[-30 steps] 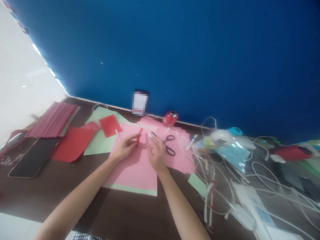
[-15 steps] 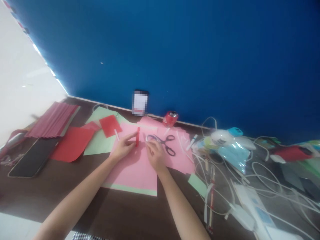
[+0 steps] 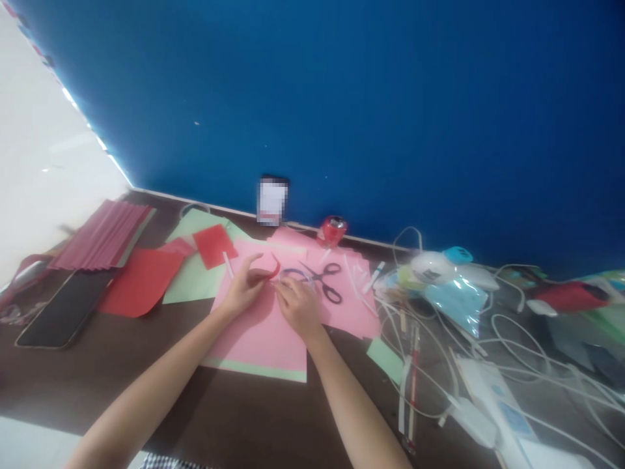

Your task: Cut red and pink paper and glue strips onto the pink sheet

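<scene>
My left hand (image 3: 247, 284) pinches a narrow red paper strip (image 3: 276, 266) that bends in a curve above the pink sheet (image 3: 258, 332). Close beside it, the fingers of my right hand (image 3: 299, 303) are pressed together near the lower end of the strip. Whether they grip the strip or something small is too blurred to tell. Behind my right hand lies a pair of dark-handled scissors (image 3: 332, 293), slightly spread, on more pink paper (image 3: 354, 312). A thin bluish curved edge (image 3: 293, 271) shows just above my right fingers.
To the left are a red sheet (image 3: 141, 283), a red square (image 3: 213, 244), light green paper (image 3: 195, 286), a phone (image 3: 66, 309) and pleated pink paper (image 3: 102, 234). A red round object (image 3: 333, 229) stands by the blue wall. Tangled white cables (image 3: 512, 345) spread across the right side.
My right hand has moved left toward my left hand. The red strip, straight and upright before, now curves. My left hand has shifted slightly to the right.
</scene>
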The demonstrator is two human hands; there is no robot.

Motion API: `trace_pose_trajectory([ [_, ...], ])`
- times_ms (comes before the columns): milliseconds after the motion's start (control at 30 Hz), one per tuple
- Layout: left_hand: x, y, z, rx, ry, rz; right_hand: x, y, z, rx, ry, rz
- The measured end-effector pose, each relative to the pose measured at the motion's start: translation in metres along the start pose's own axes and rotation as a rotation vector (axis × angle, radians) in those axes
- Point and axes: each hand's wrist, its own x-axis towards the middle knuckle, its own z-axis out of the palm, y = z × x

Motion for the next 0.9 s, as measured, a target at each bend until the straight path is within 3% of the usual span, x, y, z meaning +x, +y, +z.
trace_pose_trajectory([
  [133, 0.001, -0.001, 0.000, 0.018, -0.011, 0.020, -0.001, 0.001, 0.001, -0.001, -0.005, 0.010],
  [333, 0.003, -0.005, 0.002, 0.017, 0.083, 0.017, -0.002, 0.001, 0.004, 0.007, -0.001, -0.003],
  [567, 0.001, 0.005, 0.002, -0.020, 0.049, 0.034, -0.001, 0.001, 0.006, 0.002, 0.013, -0.003],
  [900, 0.003, -0.003, 0.002, -0.028, 0.011, 0.101, -0.002, 0.001, 0.008, 0.019, -0.004, 0.034],
])
